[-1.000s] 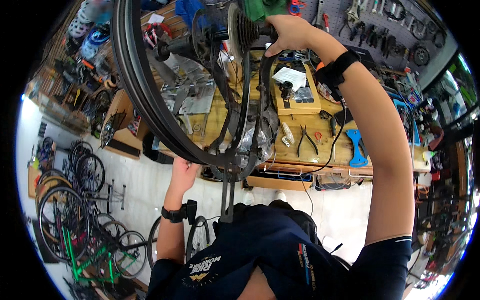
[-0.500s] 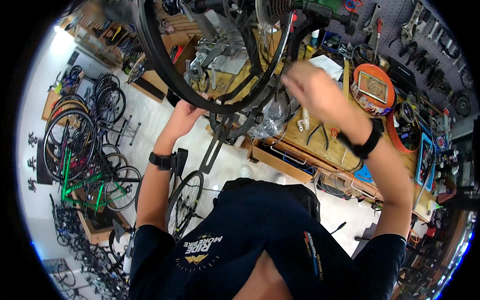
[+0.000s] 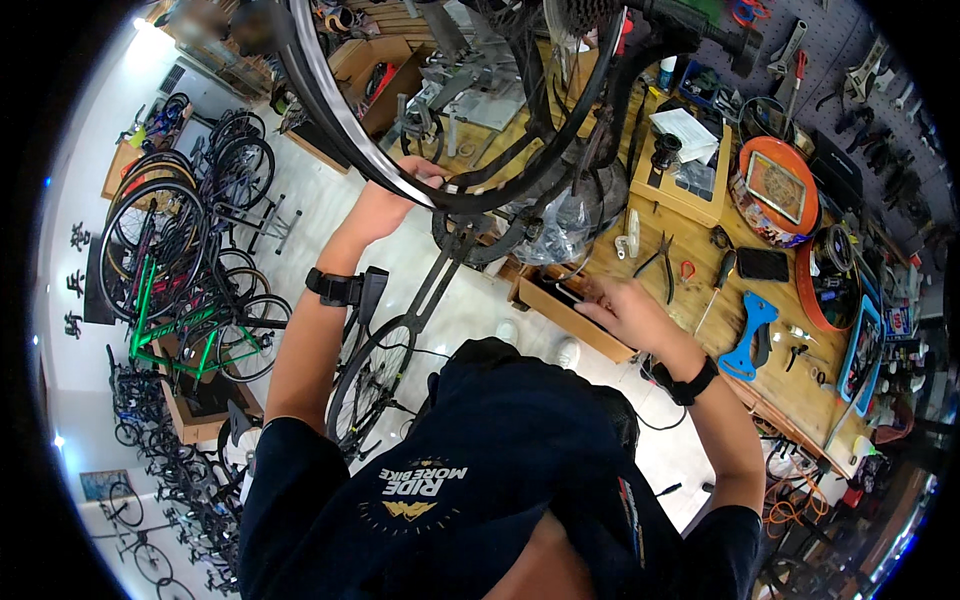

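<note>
A bicycle wheel hangs upright in front of me, its lower curve at chest height. My left hand is closed on the rim at its lower left, with part of the fingers hidden behind it. At the workbench's front edge a wooden drawer stands pulled out. Over its right end is my right hand, its thumb and bent fingers apart, nothing visible in them. Dark contents show inside the drawer, too small to name. Below the wheel, a slotted metal arm slants down.
On the wooden workbench lie pliers, a screwdriver, a phone, a blue tool, a cardboard box and an orange round tray. Tools hang on the pegboard. Bicycles, one with a green frame, stand at left.
My right hand has come down from beside the wheel to the drawer. The drawer is now in fuller view. My left hand stays at the wheel, whose rim now shows a bright silver stretch.
</note>
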Available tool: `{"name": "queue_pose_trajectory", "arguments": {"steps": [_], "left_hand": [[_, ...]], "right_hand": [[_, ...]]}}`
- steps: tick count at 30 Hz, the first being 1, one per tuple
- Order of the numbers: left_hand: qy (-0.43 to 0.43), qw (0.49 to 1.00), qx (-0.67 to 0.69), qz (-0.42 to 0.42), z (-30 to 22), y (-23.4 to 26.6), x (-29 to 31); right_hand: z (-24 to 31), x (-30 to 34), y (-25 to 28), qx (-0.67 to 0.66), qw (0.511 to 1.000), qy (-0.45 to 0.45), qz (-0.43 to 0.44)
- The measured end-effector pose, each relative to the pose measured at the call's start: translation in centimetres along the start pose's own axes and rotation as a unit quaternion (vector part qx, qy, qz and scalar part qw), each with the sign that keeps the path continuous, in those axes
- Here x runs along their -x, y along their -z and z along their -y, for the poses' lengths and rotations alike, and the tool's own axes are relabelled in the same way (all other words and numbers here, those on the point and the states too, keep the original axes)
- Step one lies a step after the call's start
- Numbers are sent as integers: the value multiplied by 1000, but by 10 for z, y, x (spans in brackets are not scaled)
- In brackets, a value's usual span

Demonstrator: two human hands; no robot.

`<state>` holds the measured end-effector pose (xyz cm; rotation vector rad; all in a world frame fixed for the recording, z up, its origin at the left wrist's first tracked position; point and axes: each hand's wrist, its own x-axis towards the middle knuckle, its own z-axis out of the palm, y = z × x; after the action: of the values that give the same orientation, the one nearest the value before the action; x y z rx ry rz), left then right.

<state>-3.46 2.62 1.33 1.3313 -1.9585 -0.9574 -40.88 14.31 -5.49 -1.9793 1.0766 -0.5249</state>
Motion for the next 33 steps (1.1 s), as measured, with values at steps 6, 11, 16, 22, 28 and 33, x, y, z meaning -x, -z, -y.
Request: {"name": "queue_pose_trajectory", "arguments": {"steps": [6, 11, 16, 22, 28, 33], "left_hand": [[17, 998, 28, 55, -9, 5, -6], [-4, 998, 31, 61, 16, 6, -8], [-19, 975, 187, 119, 13, 4, -11], [-51, 970, 156, 179, 6, 17, -19], [-119, 949, 207, 206, 33, 13, -31], [-91, 894, 359, 254, 46, 18, -37]], "right_hand": [[49, -41, -15, -64, 972, 68, -214], [60, -68, -27, 52, 947, 74, -309], [68, -78, -41, 116, 922, 49, -367], [82, -94, -65, -58, 876, -152, -454], [106, -86, -52, -310, 839, -284, -345], [108, -78, -56, -283, 869, -180, -364]]}}
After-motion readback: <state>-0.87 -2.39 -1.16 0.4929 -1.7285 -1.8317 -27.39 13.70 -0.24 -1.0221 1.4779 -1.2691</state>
